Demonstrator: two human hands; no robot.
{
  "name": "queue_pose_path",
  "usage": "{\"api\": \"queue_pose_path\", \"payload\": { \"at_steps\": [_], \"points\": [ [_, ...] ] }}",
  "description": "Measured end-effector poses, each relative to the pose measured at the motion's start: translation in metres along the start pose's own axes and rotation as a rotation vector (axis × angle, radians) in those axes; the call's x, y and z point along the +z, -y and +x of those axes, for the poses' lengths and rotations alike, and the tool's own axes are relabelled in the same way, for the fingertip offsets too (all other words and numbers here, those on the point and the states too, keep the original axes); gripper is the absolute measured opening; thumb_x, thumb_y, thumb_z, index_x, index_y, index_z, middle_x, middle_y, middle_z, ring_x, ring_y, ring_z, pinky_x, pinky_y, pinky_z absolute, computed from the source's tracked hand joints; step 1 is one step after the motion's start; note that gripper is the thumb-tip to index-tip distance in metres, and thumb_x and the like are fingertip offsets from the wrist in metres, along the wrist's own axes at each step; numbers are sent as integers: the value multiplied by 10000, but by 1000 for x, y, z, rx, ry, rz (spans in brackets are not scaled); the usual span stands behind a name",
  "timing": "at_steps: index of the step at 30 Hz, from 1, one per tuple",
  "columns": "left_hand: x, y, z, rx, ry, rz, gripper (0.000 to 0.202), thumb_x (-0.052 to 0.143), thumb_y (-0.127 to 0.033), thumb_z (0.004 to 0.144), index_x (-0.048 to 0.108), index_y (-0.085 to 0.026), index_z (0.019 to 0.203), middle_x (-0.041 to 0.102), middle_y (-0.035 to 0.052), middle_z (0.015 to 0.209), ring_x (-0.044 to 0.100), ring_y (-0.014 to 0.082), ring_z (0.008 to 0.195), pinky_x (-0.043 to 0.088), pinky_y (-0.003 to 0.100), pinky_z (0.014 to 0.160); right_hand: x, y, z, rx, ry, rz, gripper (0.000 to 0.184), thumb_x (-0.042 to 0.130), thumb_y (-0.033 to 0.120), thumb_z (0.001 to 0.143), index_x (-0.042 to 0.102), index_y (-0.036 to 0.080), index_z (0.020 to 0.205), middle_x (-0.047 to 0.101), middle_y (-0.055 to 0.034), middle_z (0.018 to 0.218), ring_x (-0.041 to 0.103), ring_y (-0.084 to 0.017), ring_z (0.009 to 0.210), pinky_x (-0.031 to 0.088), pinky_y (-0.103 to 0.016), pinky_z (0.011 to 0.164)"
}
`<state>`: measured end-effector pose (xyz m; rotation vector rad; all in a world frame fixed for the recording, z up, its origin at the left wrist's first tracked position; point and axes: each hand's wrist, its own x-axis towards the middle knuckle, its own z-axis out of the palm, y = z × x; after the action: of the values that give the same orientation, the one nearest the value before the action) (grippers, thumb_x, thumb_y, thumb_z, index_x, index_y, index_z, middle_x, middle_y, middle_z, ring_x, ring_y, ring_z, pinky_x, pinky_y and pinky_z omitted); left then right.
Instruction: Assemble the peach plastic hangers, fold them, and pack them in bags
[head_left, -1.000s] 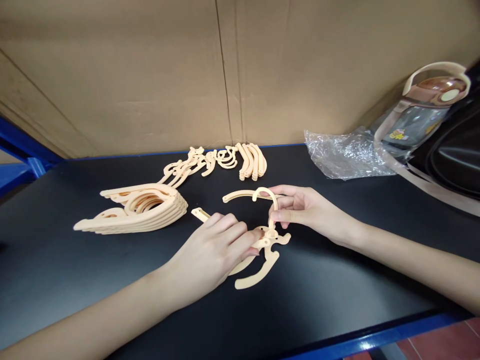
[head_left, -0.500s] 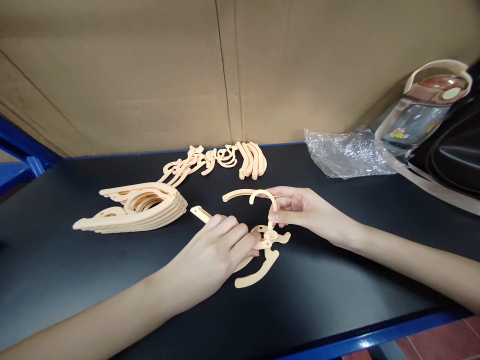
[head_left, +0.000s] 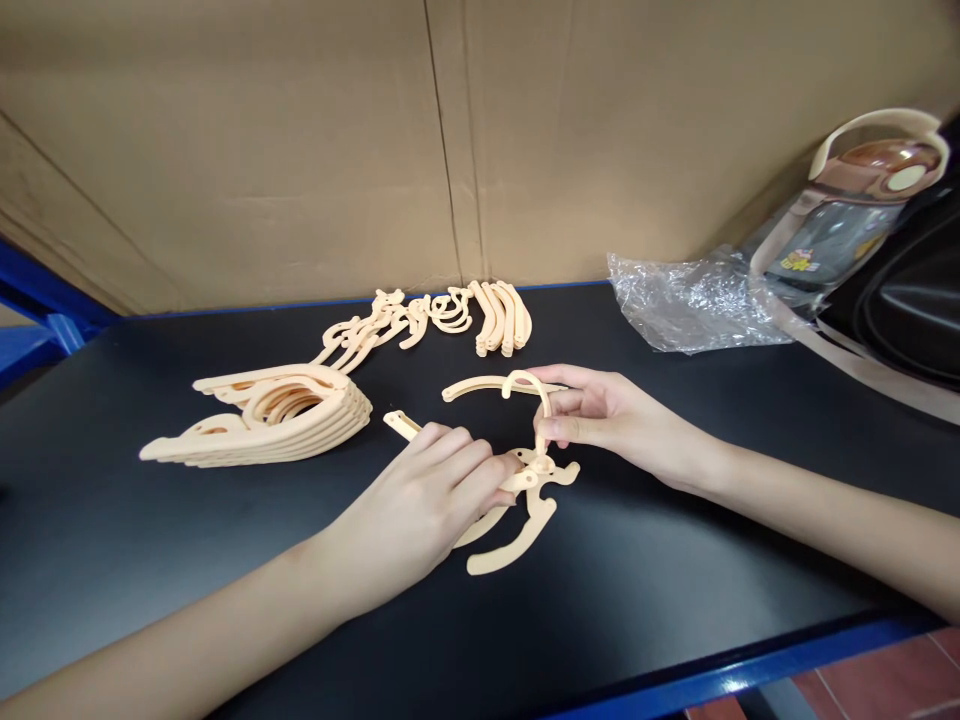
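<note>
My left hand [head_left: 439, 490] is closed around a cream plastic hanger arm [head_left: 399, 424], whose far end sticks out above the knuckles. Between thumb and fingers, my right hand [head_left: 604, 412] pinches the shank of a curved hanger hook [head_left: 541, 388]. The hook's round base meets the hub [head_left: 541, 466], where the arm's inner end also touches. Other curved cream pieces [head_left: 514, 552] spread out below and right of the hub, partly covered by my left hand. Behind the hook lies another long curved arm [head_left: 480, 384], its right end near my right fingers.
Stacked folding hangers [head_left: 277, 425] lie at the left on the black table [head_left: 675, 600]. Loose hooks [head_left: 450, 310] and a row of curved arms [head_left: 501, 318] are at the back. A crumpled clear bag [head_left: 690, 305] and a strapped drink bottle [head_left: 847, 230] stand at the right.
The view has shifted slightly. Both hands keep their grips; the arm's inner end and the hook base have shifted a little against each other at the hub.
</note>
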<state>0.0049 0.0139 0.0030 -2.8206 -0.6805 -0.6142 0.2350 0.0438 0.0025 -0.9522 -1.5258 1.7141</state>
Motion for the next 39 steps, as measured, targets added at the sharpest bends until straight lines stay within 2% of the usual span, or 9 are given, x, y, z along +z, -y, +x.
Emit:
{"api": "queue_pose_path", "payload": {
  "at_steps": [8,14,17,21,27,34,39],
  "points": [
    [0,-3,-4,11,0,40,251,402,-182,1013,562,-67,1169,591,20,747,500,178,693,364,310,627,2,1,-1,-45,-10,-77,383,717,268,839,622,216,1206,655,44,758,635,-102,697,513,-237,664],
    [-1,-4,-4,15,9,85,290,385,-175,1016,539,-55,1230,566,7,708,481,173,641,355,301,574,4,-4,-2,-96,-70,-195,427,710,268,840,598,229,1251,652,40,759,639,-116,690,529,-251,632],
    [-1,-3,-3,0,-8,49,269,408,-181,1011,564,-64,1196,587,11,721,496,174,660,357,302,587,3,-5,-2,-67,-110,-165,449,716,256,831,580,224,1257,666,34,784,648,-123,702,546,-270,656],
    [0,0,-2,-54,-35,-41,219,451,-176,997,592,-72,1128,603,15,756,502,164,680,355,301,611,5,-3,-2,-73,-66,-116,439,723,227,822,569,212,1233,679,36,773,672,-131,737,558,-275,687],
    [1,2,-4,-98,-39,-96,208,460,-167,991,586,-94,1140,599,21,781,490,169,706,375,298,656,2,-2,0,-56,-55,-6,446,696,208,854,536,217,1270,678,43,775,665,-102,725,538,-238,695],
    [0,1,-4,-86,-46,-154,184,471,-160,986,597,-110,1111,595,17,788,497,158,723,384,278,682,0,-1,-1,-54,-22,43,438,677,191,867,508,203,1271,666,45,757,643,-96,694,521,-244,690],
    [2,2,-6,-52,-35,-191,233,494,-140,978,563,-96,1196,653,32,875,522,156,774,377,291,712,2,-1,-1,-71,-16,-19,396,692,209,855,540,194,1220,649,49,747,628,-98,680,508,-242,661]
  ]
}}
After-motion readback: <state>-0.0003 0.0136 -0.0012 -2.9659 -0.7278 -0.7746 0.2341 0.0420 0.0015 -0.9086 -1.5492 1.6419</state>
